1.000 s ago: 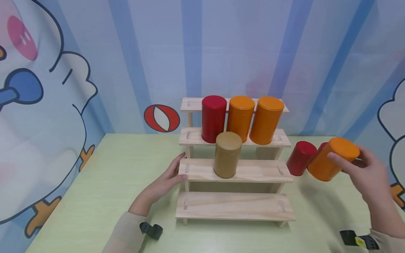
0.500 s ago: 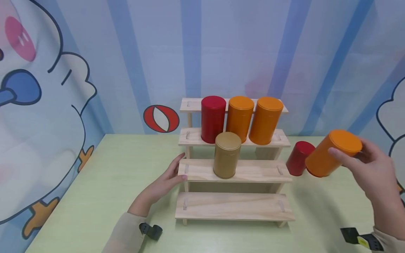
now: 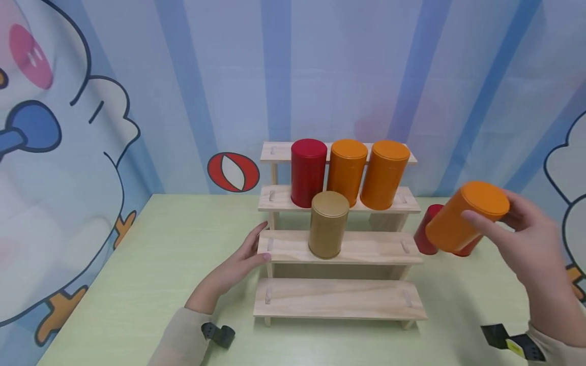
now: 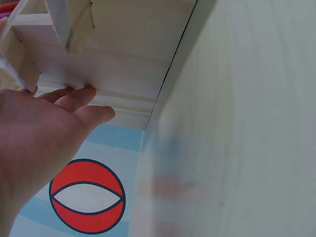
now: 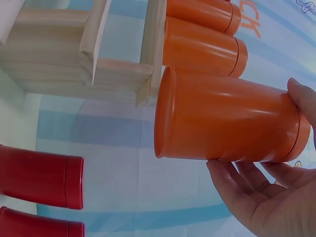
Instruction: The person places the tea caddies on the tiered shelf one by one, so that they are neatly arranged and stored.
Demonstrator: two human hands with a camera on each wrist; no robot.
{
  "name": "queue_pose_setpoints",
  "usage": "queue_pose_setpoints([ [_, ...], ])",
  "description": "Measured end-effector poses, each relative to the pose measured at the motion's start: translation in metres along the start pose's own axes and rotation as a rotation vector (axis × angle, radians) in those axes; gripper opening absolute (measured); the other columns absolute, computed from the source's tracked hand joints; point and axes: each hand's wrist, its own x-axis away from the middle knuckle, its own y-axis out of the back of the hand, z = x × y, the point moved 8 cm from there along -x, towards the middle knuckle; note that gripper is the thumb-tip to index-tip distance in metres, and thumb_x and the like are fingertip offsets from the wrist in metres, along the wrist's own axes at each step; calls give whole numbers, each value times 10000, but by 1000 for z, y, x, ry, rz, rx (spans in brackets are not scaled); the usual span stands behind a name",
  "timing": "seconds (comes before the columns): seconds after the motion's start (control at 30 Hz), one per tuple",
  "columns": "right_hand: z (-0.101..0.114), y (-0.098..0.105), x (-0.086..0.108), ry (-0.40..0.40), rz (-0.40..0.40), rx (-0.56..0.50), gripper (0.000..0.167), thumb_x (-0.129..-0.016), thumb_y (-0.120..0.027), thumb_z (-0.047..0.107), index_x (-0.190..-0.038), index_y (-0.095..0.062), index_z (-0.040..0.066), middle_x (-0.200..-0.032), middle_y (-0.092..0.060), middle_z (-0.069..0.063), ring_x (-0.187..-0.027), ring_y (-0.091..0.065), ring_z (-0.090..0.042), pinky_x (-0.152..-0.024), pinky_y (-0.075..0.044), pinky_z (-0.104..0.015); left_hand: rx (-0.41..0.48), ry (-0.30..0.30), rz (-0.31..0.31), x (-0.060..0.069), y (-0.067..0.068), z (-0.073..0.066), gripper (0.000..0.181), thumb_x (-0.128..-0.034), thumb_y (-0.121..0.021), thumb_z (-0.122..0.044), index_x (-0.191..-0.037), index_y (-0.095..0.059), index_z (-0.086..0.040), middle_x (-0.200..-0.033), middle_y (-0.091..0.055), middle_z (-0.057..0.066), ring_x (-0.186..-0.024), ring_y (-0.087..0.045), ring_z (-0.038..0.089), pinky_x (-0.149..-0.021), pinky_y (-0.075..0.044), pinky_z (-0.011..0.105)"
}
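Observation:
My right hand (image 3: 533, 244) grips an orange canister (image 3: 462, 218) near its lidded end. The canister is tilted and held in the air right of a wooden tiered stand (image 3: 339, 299). In the right wrist view, the thumb lies on one side of the orange canister (image 5: 227, 118) and the fingers on the other. My left hand (image 3: 240, 262) rests against the stand's left end. Its fingers (image 4: 79, 101) lie fairly straight along the wood. On the stand, a gold canister (image 3: 328, 226) stands on a middle tier, with a red canister (image 3: 309, 173) and two orange ones (image 3: 346, 170) behind it.
Two red canisters (image 5: 39, 177) stand on the table right of the stand, partly hidden in the head view by the held one. The stand's right end (image 3: 407, 246) is close to them. A blue patterned backdrop (image 3: 192, 91) hangs behind the table (image 3: 151, 274).
The orange canister in my right hand has risen, then shifted left toward the stand, now covering part of the red canisters. My left hand and the canisters on the stand have not moved.

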Motion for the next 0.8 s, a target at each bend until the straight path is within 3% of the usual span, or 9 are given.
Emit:
queue_pose_setpoints([
  [0.1, 6, -2, 2, 4, 8, 4, 695, -890, -656, 419, -1461, -409, 109, -1367, -477, -205, -1165, -459, -357, -966, -381, -641, -1, 0, 1, 0, 0, 0, 769, -993, -514, -260, -1557, 5, -202, -1618, -30, 81, -1483, -64, 277, -1163, -172, 515],
  [0.2, 13, -4, 3, 34, 7, 12, 684, -878, -678, 409, -1442, -438, 107, -1274, -539, -128, -1030, -542, -194, -882, -480, -411, 0, -2, 1, 0, 0, 1, 766, -993, -513, -261, -1557, 3, -205, -1619, -29, 76, -1483, -65, 276, -1162, -174, 517],
  [0.33, 22, -8, 6, 81, 27, -3, 664, -863, -708, 378, -1419, -467, 107, -1156, -550, 34, -843, -497, 44, -685, -418, -132, -6, -1, -3, -1, 1, 2, 764, -994, -514, -268, -1557, -2, -210, -1621, -25, 68, -1485, -59, 273, -1161, -174, 520],
  [0.53, 30, -19, 8, 87, 122, -87, 663, -858, -718, 365, -1434, -457, 165, -1141, -564, 136, -919, -530, 60, -707, -447, -101, -14, 7, -10, -2, 1, 3, 759, -992, -519, -281, -1557, -13, -236, -1623, -13, 54, -1486, -48, 270, -1156, -181, 531],
  [0.8, 48, -39, 13, 164, 186, -177, 618, -867, -722, 287, -1413, -474, 138, -1115, -565, 180, -900, -587, 55, -694, -501, -113, -10, 4, -9, -2, 1, 4, 756, -991, -521, -278, -1556, -19, -247, -1621, -19, 48, -1485, -54, 267, -1158, -186, 523],
])
